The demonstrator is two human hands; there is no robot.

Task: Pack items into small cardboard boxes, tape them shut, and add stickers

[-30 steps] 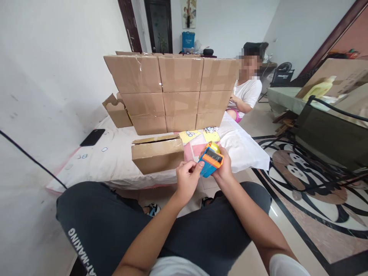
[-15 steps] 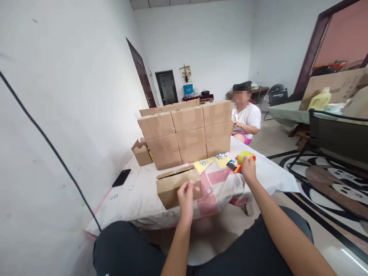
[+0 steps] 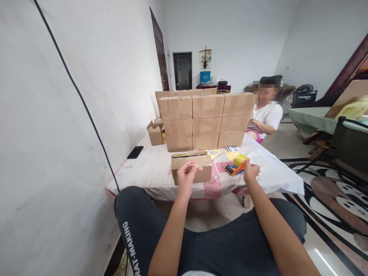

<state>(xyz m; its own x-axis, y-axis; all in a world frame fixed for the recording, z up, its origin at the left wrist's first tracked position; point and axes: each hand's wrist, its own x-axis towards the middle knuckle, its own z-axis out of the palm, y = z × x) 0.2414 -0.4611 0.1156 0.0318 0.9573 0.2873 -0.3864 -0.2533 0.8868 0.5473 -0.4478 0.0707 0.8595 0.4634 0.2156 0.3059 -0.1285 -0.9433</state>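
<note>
Along the left of the frame a black cable (image 3: 86, 111) runs slantwise down a bare white wall. Below it, at lower left, the person's dark trouser leg (image 3: 138, 230) carries white capitals that read "RAT-MAKING"; the start of the word is cut off by the fold. A black phone (image 3: 135, 152) lies on the table (image 3: 273, 180) near its left edge.

At centre, the left hand (image 3: 186, 177) is raised in front of a small cardboard box (image 3: 191, 167) whose top flap is not yet sealed. The fingers are curled with thumb and forefinger pinched together; whether anything is held between them is too small to tell. Behind the box stands a wall of sealed cartons (image 3: 205, 120), three high, with an open carton (image 3: 155, 133) at its left end.

Right of centre, the right hand (image 3: 251, 171) is loosely closed on the rear of an orange tape dispenser (image 3: 237, 165) with a yellowish roll, which rests on the table just right of the small box. Yellow sheets (image 3: 214, 153) lie between box and stack. Another person in a white shirt (image 3: 268, 117) sits beyond the table's far right corner.

The likely trouble: the small box sits near the front edge of the table, so a push from the left hand could slide it off. The dispenser's blade is close to the right hand's fingers, and a careless grip could nick them. No brand or label on the cartons can be read.
</note>
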